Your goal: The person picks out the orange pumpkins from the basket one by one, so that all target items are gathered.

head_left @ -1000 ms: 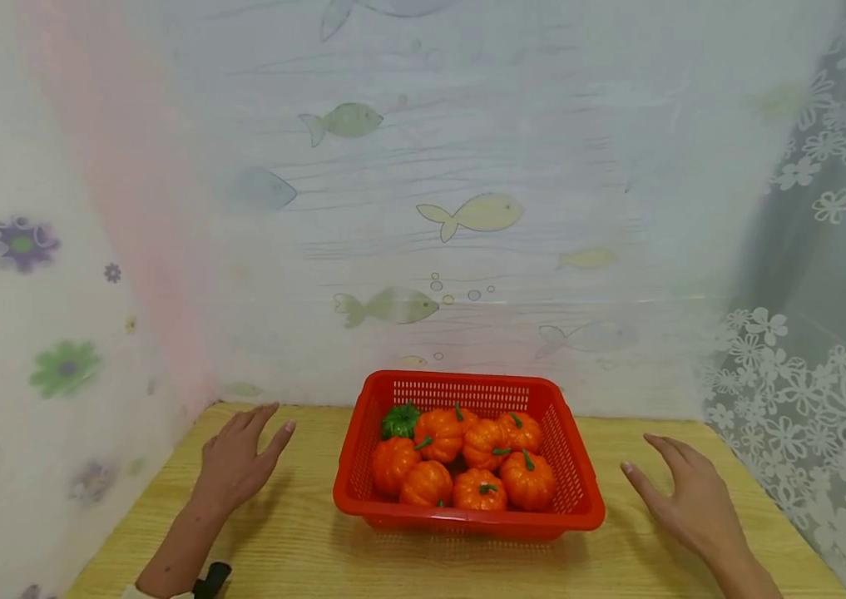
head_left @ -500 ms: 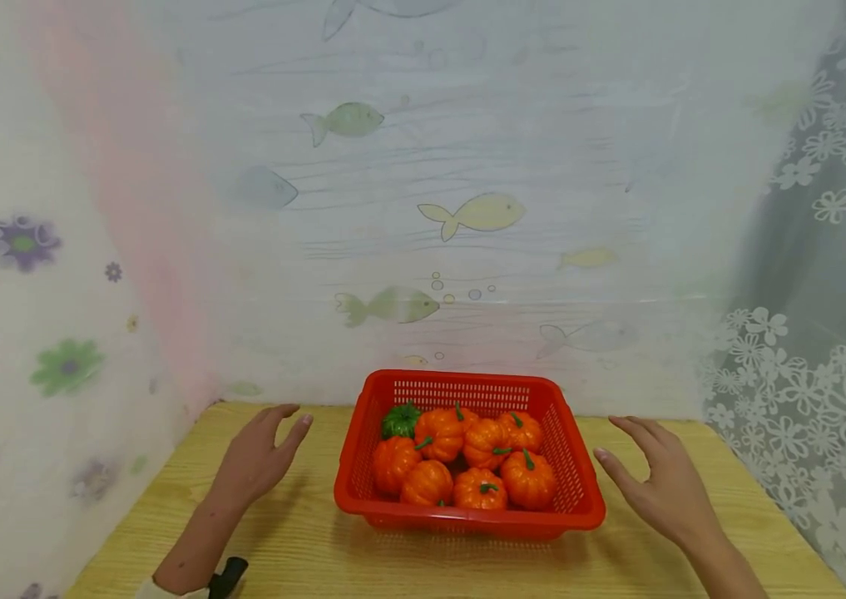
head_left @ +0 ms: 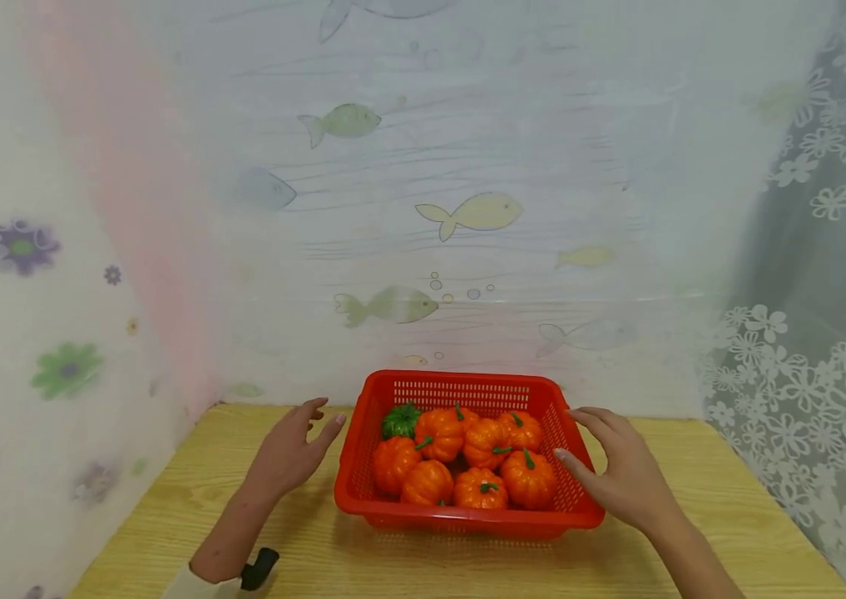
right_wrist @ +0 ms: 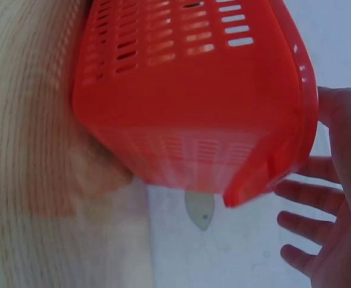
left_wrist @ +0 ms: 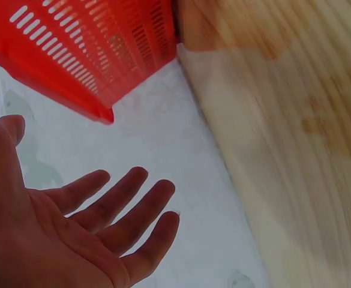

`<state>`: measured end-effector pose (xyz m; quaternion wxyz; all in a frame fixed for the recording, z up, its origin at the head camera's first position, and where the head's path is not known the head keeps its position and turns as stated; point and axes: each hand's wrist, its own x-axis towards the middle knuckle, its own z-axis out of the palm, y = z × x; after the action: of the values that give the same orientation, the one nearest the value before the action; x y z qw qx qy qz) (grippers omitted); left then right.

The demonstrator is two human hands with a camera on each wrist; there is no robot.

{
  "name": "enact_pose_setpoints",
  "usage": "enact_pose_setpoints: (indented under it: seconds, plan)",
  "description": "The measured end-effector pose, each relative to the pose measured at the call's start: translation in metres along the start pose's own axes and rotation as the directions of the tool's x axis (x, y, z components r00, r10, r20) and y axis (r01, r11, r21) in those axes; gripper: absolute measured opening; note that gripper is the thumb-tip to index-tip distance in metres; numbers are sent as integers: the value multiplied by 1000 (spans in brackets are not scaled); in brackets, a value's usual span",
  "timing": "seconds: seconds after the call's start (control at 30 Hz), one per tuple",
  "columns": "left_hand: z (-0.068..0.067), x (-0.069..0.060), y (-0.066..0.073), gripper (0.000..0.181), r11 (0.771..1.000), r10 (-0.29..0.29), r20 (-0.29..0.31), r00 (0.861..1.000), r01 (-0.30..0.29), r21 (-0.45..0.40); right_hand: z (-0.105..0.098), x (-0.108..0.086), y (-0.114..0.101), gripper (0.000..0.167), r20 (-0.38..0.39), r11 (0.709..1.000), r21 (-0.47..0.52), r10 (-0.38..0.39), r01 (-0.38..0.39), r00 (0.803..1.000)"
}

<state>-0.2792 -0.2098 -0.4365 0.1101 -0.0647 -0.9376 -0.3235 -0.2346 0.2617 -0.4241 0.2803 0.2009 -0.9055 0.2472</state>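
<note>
A red plastic basket (head_left: 467, 517) holds several orange pumpkins (head_left: 529, 480) and one green pumpkin (head_left: 401, 422). Just off its left side is the left hand (head_left: 291, 453), fingers spread and holding nothing; the left wrist view shows a gap between that hand (left_wrist: 73, 234) and the basket (left_wrist: 55, 90). The right hand (head_left: 620, 470) is at the basket's right rim, thumb and fingers apart. In the right wrist view its fingers (right_wrist: 310, 195) lie beside the rim of the basket (right_wrist: 193, 102); whether they touch it I cannot tell.
The basket stands on a light wooden table (head_left: 303, 574), near its back edge. Behind rises a pale wall covering (head_left: 467, 150) printed with fish, with flowered coverings at the left and right. A black band (head_left: 259, 569) is on the left wrist.
Both hands have moved inward: the left one rightward toward the basket, the right one leftward to its right rim. The basket and pumpkins have stayed where they were.
</note>
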Motion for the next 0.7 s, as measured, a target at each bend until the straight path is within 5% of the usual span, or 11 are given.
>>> enact_pose_setpoints:
  seconds: [0.37, 0.7]
  plan:
    - [24, 9, 20, 74, 993, -19, 60, 998, 26, -116, 15, 9, -12, 51, 65, 998, 17, -57, 56, 996]
    - [27, 19, 32, 82, 962, -43, 128, 991, 76, -262, 29, 21, -18, 52, 147, 997, 32, -77, 73, 986]
